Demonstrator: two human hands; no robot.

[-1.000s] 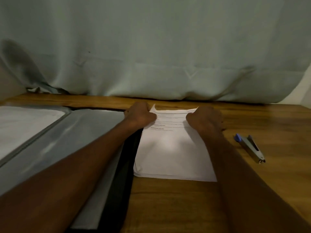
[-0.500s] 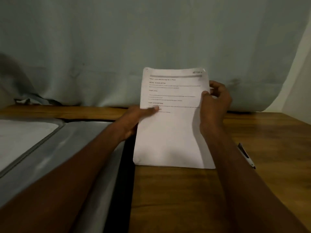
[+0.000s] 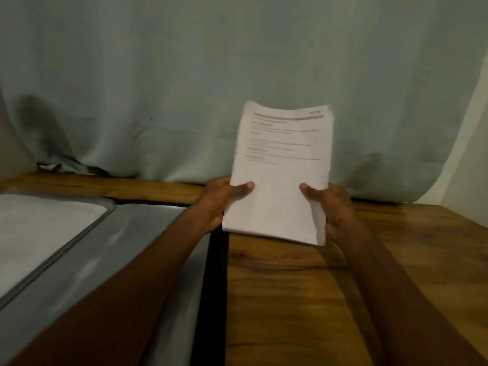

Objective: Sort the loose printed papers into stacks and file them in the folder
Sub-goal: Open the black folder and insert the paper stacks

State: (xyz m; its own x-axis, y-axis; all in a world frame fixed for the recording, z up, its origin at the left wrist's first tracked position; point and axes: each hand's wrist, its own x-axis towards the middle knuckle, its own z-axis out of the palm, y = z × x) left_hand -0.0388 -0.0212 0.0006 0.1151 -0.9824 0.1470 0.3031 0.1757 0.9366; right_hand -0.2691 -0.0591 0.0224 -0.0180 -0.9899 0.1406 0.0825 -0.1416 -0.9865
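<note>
A stack of printed white papers (image 3: 282, 165) stands upright above the wooden table (image 3: 290, 299), its printed face toward me. My left hand (image 3: 219, 202) grips the stack's lower left edge, thumb on the front. My right hand (image 3: 332, 204) grips the lower right edge the same way. The stack's bottom edge hangs just above the tabletop. An open grey folder (image 3: 148, 233) lies flat at the left, with white paper (image 3: 39, 228) in its left pocket and a dark spine edge (image 3: 214, 286) beside the bare wood.
A pale green cloth (image 3: 184, 88) hangs as a backdrop behind the table, bunched at the far left. A light wall (image 3: 472, 159) shows at the right edge.
The stack lay flat on the table a second ago; both hands have lifted it upright and slid down to grip its lower edges. The view shifted and the stapler at right is out of sight.
</note>
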